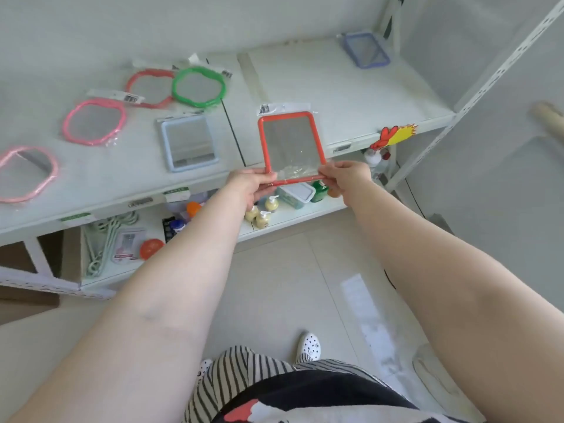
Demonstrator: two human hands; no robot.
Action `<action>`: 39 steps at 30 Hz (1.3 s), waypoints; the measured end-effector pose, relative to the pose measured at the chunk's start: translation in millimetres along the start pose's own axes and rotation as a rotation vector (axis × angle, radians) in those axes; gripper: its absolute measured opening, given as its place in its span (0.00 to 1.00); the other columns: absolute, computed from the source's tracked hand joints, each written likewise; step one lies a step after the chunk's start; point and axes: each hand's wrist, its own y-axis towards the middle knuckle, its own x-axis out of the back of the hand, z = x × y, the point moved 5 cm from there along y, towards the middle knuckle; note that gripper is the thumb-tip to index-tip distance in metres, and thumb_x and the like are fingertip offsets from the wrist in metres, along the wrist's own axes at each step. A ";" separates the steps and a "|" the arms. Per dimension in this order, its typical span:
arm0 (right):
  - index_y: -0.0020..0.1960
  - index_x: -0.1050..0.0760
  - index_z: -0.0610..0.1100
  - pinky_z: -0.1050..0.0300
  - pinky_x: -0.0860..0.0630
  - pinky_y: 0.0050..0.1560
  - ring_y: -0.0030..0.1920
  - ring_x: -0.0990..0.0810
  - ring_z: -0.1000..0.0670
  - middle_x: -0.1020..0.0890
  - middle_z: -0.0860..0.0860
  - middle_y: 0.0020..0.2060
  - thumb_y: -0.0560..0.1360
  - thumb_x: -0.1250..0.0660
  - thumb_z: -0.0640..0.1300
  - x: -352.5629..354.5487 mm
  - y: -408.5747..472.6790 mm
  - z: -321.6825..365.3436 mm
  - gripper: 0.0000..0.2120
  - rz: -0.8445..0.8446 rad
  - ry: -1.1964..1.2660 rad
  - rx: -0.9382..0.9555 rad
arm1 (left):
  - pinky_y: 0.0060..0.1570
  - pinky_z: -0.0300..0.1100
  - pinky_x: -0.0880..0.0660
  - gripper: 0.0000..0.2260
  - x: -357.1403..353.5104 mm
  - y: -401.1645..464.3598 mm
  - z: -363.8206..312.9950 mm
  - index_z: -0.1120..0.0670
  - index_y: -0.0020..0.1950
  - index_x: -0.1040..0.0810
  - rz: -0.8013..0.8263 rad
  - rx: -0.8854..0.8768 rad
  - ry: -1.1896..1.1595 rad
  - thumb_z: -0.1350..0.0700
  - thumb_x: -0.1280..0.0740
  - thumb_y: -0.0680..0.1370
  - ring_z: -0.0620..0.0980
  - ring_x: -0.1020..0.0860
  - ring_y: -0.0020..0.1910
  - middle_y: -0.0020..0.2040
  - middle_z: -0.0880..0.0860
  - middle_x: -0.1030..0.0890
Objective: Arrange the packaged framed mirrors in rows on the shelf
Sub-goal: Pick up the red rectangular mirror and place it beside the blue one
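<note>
Item in hand: red rectangular plastic-framed mirror in clear wrap (290,145), over the white shelf's (351,96) near edge; your left hand (254,184) and right hand (345,175) pinch its near corners. Left: light-blue rectangular mirror (187,143), pink (94,122), red (149,87) and green (198,86) wavy round mirrors.

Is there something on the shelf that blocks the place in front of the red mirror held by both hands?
Nothing visible does. The red rectangular packaged mirror is over bare white shelf; the light blue rectangular mirror lies to its left, apart.
</note>
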 end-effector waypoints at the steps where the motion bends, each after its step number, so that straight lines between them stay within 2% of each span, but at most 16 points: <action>1: 0.56 0.22 0.34 0.63 0.22 0.27 0.24 0.20 0.55 0.17 0.45 0.37 0.68 0.24 0.37 14.5 8.2 -0.5 0.18 -0.001 0.021 0.002 | 0.34 0.33 0.19 0.07 -16.4 5.2 4.9 0.58 0.42 0.25 0.004 0.010 0.009 0.69 0.32 0.74 0.42 0.18 0.25 0.24 0.48 0.18; 4: 0.55 0.23 0.34 0.59 0.18 0.46 0.32 0.18 0.51 0.18 0.46 0.36 0.69 0.25 0.35 47.7 32.4 -1.6 0.16 -0.001 0.077 -0.003 | 0.46 0.36 0.20 0.07 -54.5 20.5 13.7 0.57 0.43 0.24 0.011 0.038 0.028 0.67 0.31 0.74 0.43 0.18 0.29 0.30 0.49 0.16; 6: 0.47 0.23 0.37 0.52 0.21 0.56 0.39 0.18 0.48 0.18 0.46 0.35 0.70 0.26 0.35 62.8 44.7 -0.2 0.08 0.006 0.081 -0.019 | 0.41 0.35 0.19 0.06 -74.5 29.2 12.1 0.58 0.44 0.24 0.022 0.035 0.024 0.68 0.31 0.74 0.45 0.18 0.34 0.39 0.53 0.18; 7: 0.43 0.24 0.39 0.52 0.22 0.57 0.40 0.18 0.47 0.18 0.45 0.36 0.70 0.26 0.35 68.6 50.9 1.6 0.07 0.006 0.090 -0.028 | 0.38 0.34 0.19 0.06 -83.3 33.6 9.6 0.59 0.45 0.24 0.023 0.032 0.030 0.68 0.31 0.73 0.47 0.18 0.37 0.41 0.54 0.19; 9: 0.40 0.25 0.40 0.54 0.23 0.55 0.40 0.20 0.47 0.19 0.44 0.37 0.70 0.26 0.35 78.8 66.0 5.9 0.08 -0.001 0.121 -0.039 | 0.34 0.33 0.19 0.06 -99.0 45.5 3.5 0.59 0.44 0.24 0.021 0.025 0.044 0.68 0.31 0.73 0.48 0.19 0.39 0.42 0.54 0.19; 11: 0.42 0.25 0.40 0.53 0.22 0.53 0.41 0.19 0.47 0.19 0.45 0.35 0.70 0.26 0.35 87.4 81.3 13.8 0.08 -0.017 0.152 -0.039 | 0.34 0.33 0.19 0.06 -114.3 60.6 -3.8 0.59 0.44 0.24 0.026 0.018 0.063 0.69 0.31 0.73 0.47 0.19 0.38 0.41 0.54 0.20; 14: 0.51 0.22 0.37 0.54 0.18 0.52 0.41 0.16 0.47 0.18 0.46 0.38 0.68 0.24 0.36 100.6 108.8 30.1 0.13 -0.056 0.185 -0.027 | 0.36 0.34 0.19 0.06 -139.5 86.6 -17.3 0.60 0.44 0.24 0.064 0.030 0.086 0.69 0.31 0.73 0.49 0.19 0.40 0.42 0.55 0.19; 17: 0.56 0.23 0.34 0.61 0.17 0.43 0.34 0.17 0.51 0.17 0.45 0.42 0.68 0.24 0.35 111.9 137.3 47.5 0.19 -0.097 0.243 -0.024 | 0.36 0.34 0.19 0.06 -165.5 113.0 -32.7 0.60 0.46 0.24 0.105 0.042 0.114 0.69 0.31 0.73 0.48 0.19 0.40 0.43 0.55 0.19; 21: 0.52 0.22 0.37 0.54 0.18 0.52 0.41 0.14 0.47 0.16 0.46 0.40 0.67 0.23 0.36 130.8 170.9 63.2 0.15 -0.138 0.234 -0.053 | 0.37 0.35 0.18 0.07 -196.7 142.7 -46.5 0.59 0.46 0.24 0.124 0.070 0.138 0.68 0.30 0.72 0.48 0.17 0.39 0.43 0.55 0.18; 24: 0.41 0.22 0.41 0.51 0.19 0.55 0.44 0.14 0.45 0.16 0.46 0.35 0.67 0.23 0.37 141.9 190.6 75.1 0.09 -0.135 0.198 -0.060 | 0.36 0.35 0.18 0.07 -215.6 157.0 -53.9 0.59 0.46 0.24 0.113 0.093 0.144 0.68 0.30 0.72 0.49 0.17 0.40 0.43 0.55 0.18; 27: 0.41 0.22 0.40 0.53 0.18 0.53 0.42 0.15 0.45 0.16 0.45 0.36 0.66 0.22 0.37 149.9 215.8 88.0 0.08 -0.120 0.192 -0.057 | 0.35 0.34 0.19 0.07 -234.3 170.0 -63.6 0.60 0.46 0.24 0.099 0.076 0.125 0.69 0.31 0.73 0.48 0.18 0.41 0.43 0.55 0.19; 30: 0.42 0.22 0.40 0.59 0.17 0.47 0.35 0.17 0.49 0.17 0.46 0.35 0.68 0.24 0.36 158.2 241.2 106.7 0.08 -0.074 0.177 -0.032 | 0.32 0.34 0.19 0.07 -254.2 185.0 -73.2 0.59 0.45 0.25 0.063 0.050 0.092 0.69 0.31 0.73 0.48 0.19 0.40 0.42 0.55 0.19; 35: 0.43 0.23 0.37 0.67 0.19 0.38 0.32 0.20 0.53 0.20 0.46 0.35 0.69 0.26 0.33 176.9 287.2 142.7 0.06 0.057 0.179 0.030 | 0.29 0.34 0.21 0.07 -292.3 207.2 -82.4 0.59 0.45 0.25 -0.034 0.004 -0.002 0.69 0.30 0.72 0.44 0.18 0.29 0.41 0.55 0.19; 39: 0.39 0.24 0.39 0.69 0.20 0.38 0.32 0.20 0.53 0.21 0.46 0.35 0.71 0.28 0.32 186.7 319.8 165.0 0.06 0.162 0.136 0.053 | 0.32 0.33 0.20 0.08 -315.5 216.9 -78.3 0.60 0.48 0.23 -0.105 -0.031 -0.108 0.69 0.31 0.73 0.47 0.19 0.35 0.34 0.52 0.17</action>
